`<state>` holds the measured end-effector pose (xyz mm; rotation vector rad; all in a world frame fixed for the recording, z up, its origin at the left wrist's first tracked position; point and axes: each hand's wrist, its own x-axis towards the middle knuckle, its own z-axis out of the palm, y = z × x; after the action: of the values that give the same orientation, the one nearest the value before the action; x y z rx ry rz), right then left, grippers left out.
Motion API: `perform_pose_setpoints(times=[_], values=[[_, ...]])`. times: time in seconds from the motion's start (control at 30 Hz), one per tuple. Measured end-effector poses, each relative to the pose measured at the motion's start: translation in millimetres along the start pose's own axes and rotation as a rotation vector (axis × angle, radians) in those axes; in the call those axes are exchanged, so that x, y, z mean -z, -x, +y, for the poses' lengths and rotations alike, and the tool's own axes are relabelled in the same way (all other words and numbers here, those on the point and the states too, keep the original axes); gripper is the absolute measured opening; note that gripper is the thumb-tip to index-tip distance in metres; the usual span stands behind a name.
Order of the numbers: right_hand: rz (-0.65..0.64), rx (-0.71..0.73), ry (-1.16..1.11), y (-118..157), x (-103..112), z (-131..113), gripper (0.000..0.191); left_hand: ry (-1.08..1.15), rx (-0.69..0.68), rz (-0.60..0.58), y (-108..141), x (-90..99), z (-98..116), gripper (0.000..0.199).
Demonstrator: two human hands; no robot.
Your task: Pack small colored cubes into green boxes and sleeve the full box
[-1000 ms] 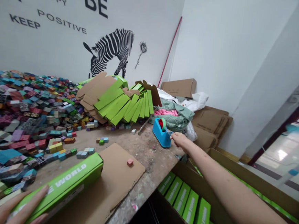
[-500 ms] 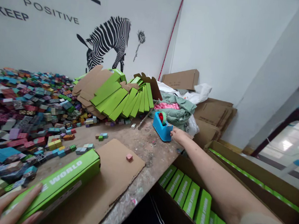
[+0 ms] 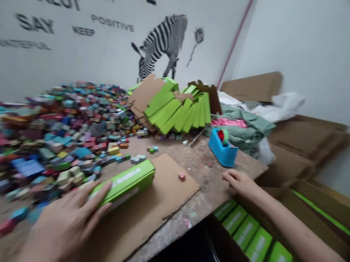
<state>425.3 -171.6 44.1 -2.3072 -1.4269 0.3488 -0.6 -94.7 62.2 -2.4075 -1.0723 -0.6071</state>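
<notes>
Left hand (image 3: 61,223) holds near end of green box (image 3: 135,178), fingers slightly spread over top and side; box lies on cardboard sheet (image 3: 172,195). Right hand (image 3: 242,182) just beside blue tape dispenser (image 3: 223,151), fingers bunched; can't tell if tape is pinched. My call: brace box lightly, no crushing; hold any tape by its end, taut, square to flap, clear of pink block (image 3: 182,176).

"What's hidden?"
"Your left hand (image 3: 61,221) covers the long green cardboard box's (image 3: 131,179) near end."
"And my right hand (image 3: 240,182)?"
"Whether it pinches anything, you can't tell. Nearby left, small multicoloured wooden-looking blocks (image 3: 28,168) blur."
</notes>
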Motion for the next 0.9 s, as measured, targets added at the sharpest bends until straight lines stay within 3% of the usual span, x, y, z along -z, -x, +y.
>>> perform_pose_setpoints(times=[0.07, 0.13, 0.27, 0.37, 0.47, 0.67, 0.9], values=[[-0.085, 0.206, -0.305, 16.6, -22.6, -38.4, 0.023, -0.095, -0.019, -0.044, -0.8, 4.7, -2.4, 0.04], [-0.198, 0.32, -0.55, 35.4, -41.7, -82.2, 0.023, -0.128, -0.007, -0.057, -2.6, 8.5, -1.3, 0.039], [-0.421, 0.441, -0.873, 64.9, -63.6, -161.5, 0.021, -0.149, 0.01, -0.08, -3.7, 11.6, 4.3, 0.039], [-0.519, 0.444, -0.997, 72.5, -70.2, -196.1, 0.023, -0.153, 0.025, -0.082, -2.6, 10.3, 4.8, 0.039], [-0.564, 0.423, -1.092, 71.6, -74.0, -211.6, 0.042, -0.13, 0.035, -0.089, -2.4, 8.0, 2.0, 0.04], [-0.51, 0.359, -1.199, 66.9, -82.6, -227.9, 0.024, -0.058, 0.043, -0.068, -4.7, 5.3, -3.6, 0.038], [-0.479, 0.319, -1.215, 64.9, -96.4, -232.8, 0.021, -0.026, 0.069, -0.049, -3.3, 6.9, -2.3, 0.036]])
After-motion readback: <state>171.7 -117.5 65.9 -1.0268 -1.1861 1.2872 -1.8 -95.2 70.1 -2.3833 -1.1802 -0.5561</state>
